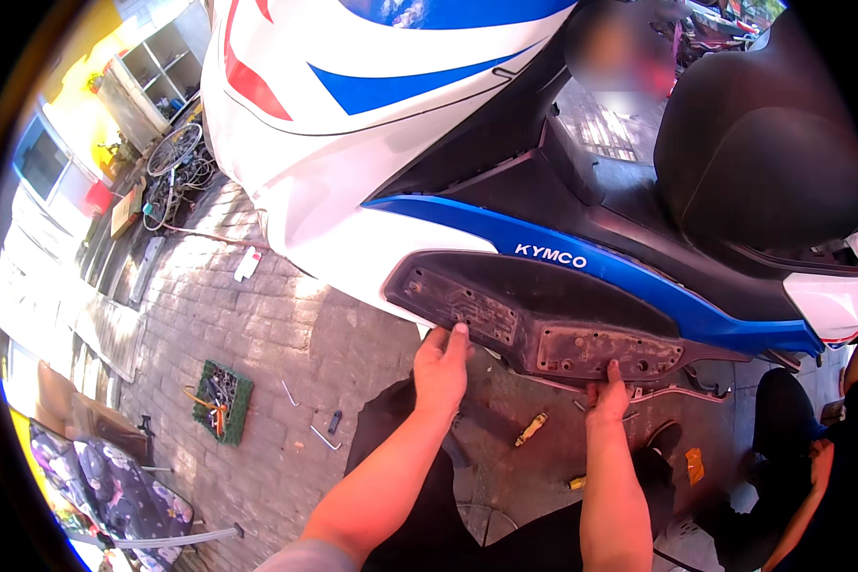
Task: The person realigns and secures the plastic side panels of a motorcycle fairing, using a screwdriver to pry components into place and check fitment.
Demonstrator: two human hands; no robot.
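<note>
A white, blue and red scooter [353, 162] stands across the upper middle, with a black seat [753, 162] at the right. Along its lower side is a black footboard panel [582, 348] with two dirty recessed plates dotted with holes. My left hand [440, 367] grips the lower edge of that panel toward its front, thumb on top. My right hand [606, 391] holds the same edge farther back, under the rear plate, with a thumb or finger on its face. A metal strip [677, 391] runs just below the panel, beside my right hand.
On the paving lie a green tool crate [221, 400], hex keys [324, 437] and yellow-handled tools [531, 429]. A bicycle [172, 162] and boards stand at the left, with floral cloth [114, 486] lower down. Another person in dark clothes [777, 429] crouches at the right. A blurred patch is behind the scooter.
</note>
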